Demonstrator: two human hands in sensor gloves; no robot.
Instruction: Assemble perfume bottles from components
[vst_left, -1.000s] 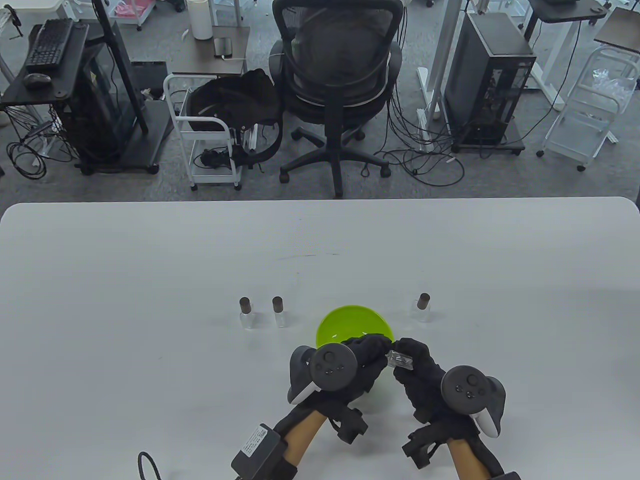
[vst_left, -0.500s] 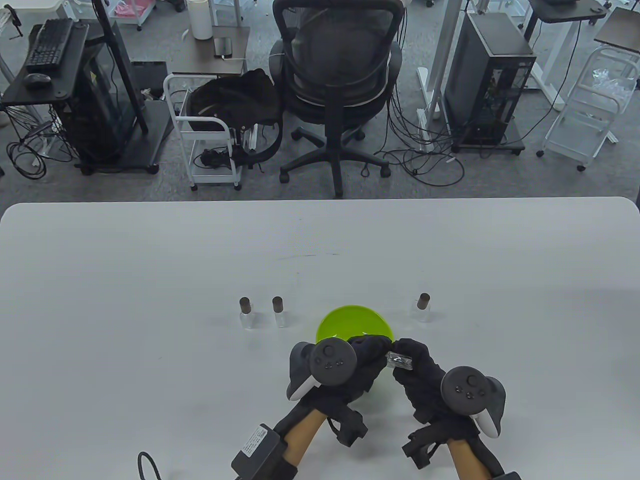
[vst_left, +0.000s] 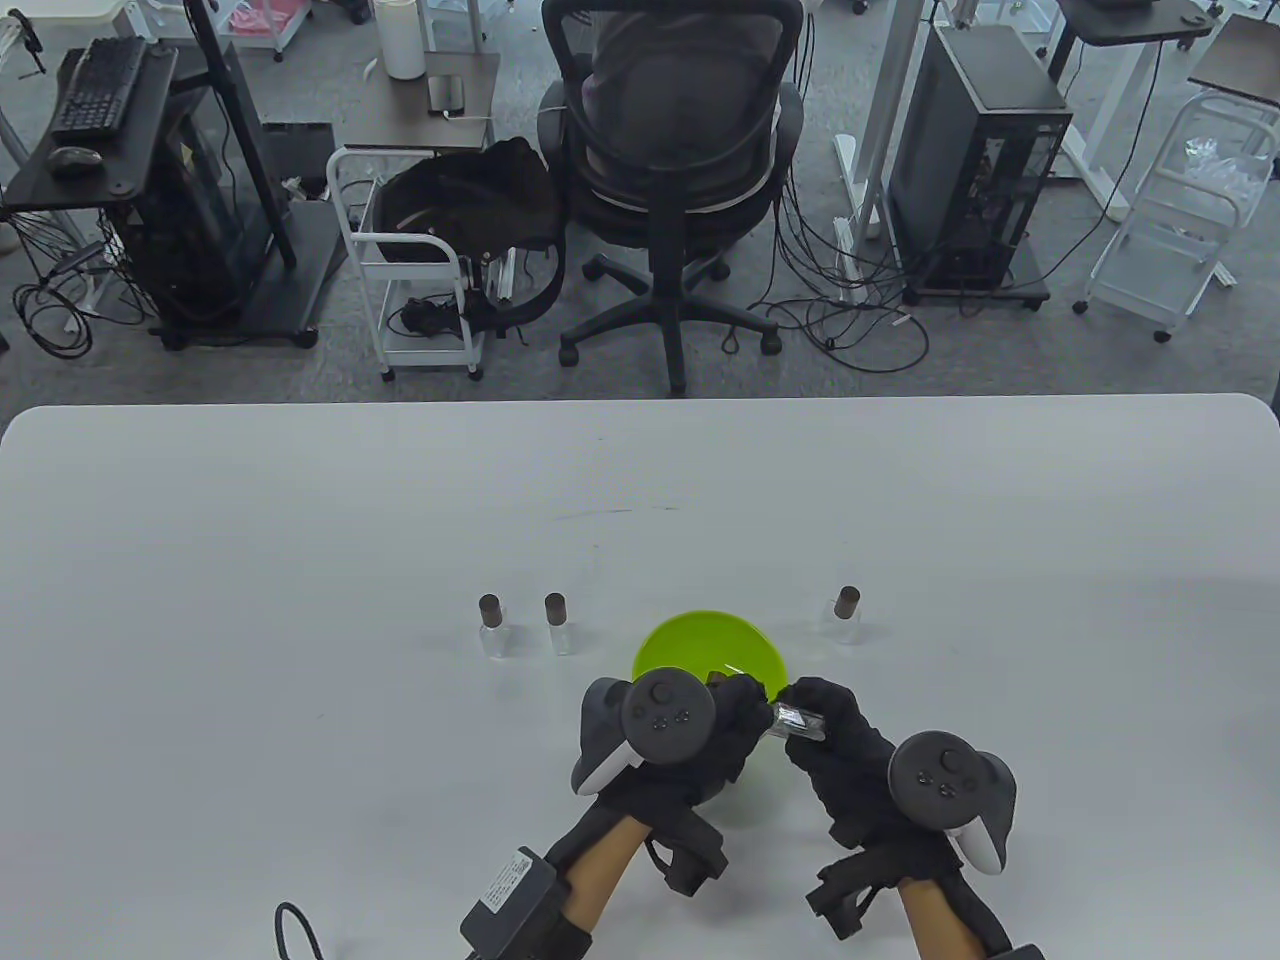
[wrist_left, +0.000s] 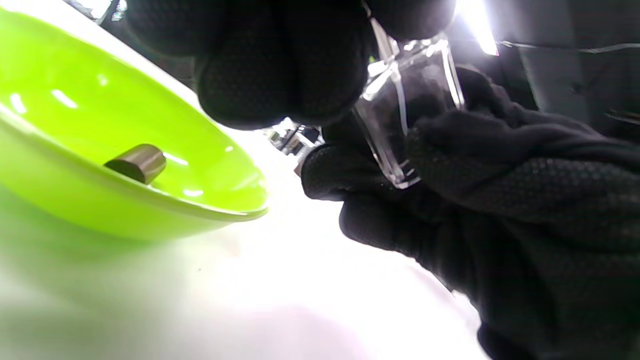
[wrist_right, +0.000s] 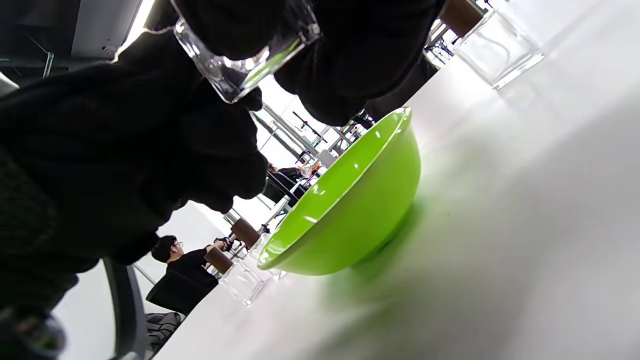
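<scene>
Both hands engaged: right hand (vst_left: 835, 740) grips clear bottle (vst_left: 800, 722); left hand (vst_left: 725, 725) pinches at its neck. Capping step, judged. Next: seat fitting squarely, press home.

Up close, the left hand (wrist_left: 280, 55) comes in from the top, its gloved fingers bunched at the upper end of a clear glass bottle (wrist_left: 410, 110). The right hand (wrist_left: 500, 200) curls round the bottle's lower part from the right. To the left, a lime-green bowl (wrist_left: 150, 210) sits on the white worktop (wrist_left: 250, 300), with one small brown cap (wrist_left: 136, 163) lying on its side inside.
</scene>
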